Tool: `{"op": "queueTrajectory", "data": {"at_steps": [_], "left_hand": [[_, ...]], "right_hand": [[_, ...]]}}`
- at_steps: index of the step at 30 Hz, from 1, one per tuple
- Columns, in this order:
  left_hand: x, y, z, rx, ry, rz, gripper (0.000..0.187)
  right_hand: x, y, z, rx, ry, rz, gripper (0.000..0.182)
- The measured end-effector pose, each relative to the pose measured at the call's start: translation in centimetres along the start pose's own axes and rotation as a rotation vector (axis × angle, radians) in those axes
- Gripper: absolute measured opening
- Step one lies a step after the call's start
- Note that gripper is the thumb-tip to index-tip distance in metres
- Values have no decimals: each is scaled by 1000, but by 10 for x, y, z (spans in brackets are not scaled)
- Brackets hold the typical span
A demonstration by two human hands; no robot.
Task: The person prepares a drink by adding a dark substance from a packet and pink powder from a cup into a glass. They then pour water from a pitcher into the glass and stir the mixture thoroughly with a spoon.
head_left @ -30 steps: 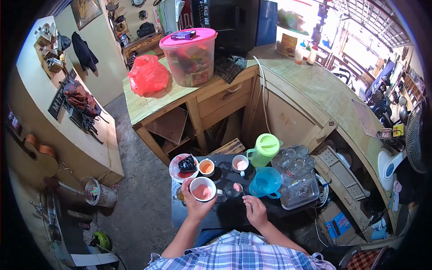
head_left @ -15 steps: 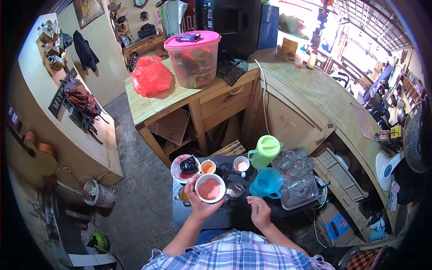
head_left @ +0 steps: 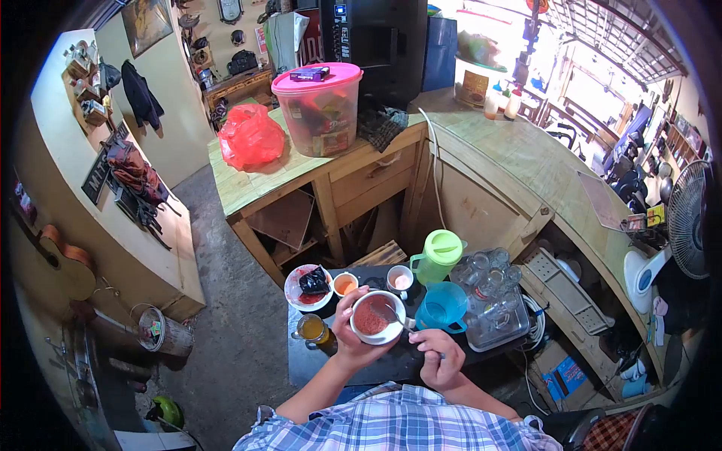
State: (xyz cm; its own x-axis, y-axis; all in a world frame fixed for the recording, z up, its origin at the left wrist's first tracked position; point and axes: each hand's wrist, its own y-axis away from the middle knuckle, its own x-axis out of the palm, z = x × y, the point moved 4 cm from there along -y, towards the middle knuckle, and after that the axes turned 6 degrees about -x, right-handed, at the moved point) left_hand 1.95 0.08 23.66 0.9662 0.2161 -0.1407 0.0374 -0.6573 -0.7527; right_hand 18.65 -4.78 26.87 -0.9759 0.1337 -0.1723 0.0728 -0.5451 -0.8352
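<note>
My left hand [head_left: 355, 340] is wrapped round the side of a white cup [head_left: 375, 338] of reddish, grainy stuff [head_left: 370, 316]. A metal spoon [head_left: 397, 318] dips into the cup, its handle pinched in my right hand [head_left: 439, 356]. On the dark table [head_left: 308, 364], a glass mug of yellow-orange liquid [head_left: 311, 328] stands left of the cup. Behind are a white bowl [head_left: 325, 302] with a black bag [head_left: 314, 281], a cup with orange contents [head_left: 345, 284] and a small white cup [head_left: 400, 279]. A blue pitcher [head_left: 442, 305] stands to the right.
Beyond the blue pitcher is a green lidded pitcher [head_left: 438, 257]. Upturned glasses fill a clear tray [head_left: 492, 335] on the right. The wooden counter [head_left: 496, 135] bears a pink-lidded tub [head_left: 320, 113] and a red plastic bag [head_left: 250, 138]. A fan [head_left: 688, 218] is at far right.
The held cup has moved right, uncovering the glass mug. My right hand has brought the spoon into the cup. The view has shifted slightly.
</note>
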Motion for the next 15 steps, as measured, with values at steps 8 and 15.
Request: {"op": "queueTrajectory", "data": {"at_steps": [8,15], "left_hand": [[2,0,6,-24,20,5,102],[5,-1,9,-76,-15,23,103]], "right_hand": [[8,6,-11,196,-103,-11,19],[10,17,-29,395,-273,-122,18]]}}
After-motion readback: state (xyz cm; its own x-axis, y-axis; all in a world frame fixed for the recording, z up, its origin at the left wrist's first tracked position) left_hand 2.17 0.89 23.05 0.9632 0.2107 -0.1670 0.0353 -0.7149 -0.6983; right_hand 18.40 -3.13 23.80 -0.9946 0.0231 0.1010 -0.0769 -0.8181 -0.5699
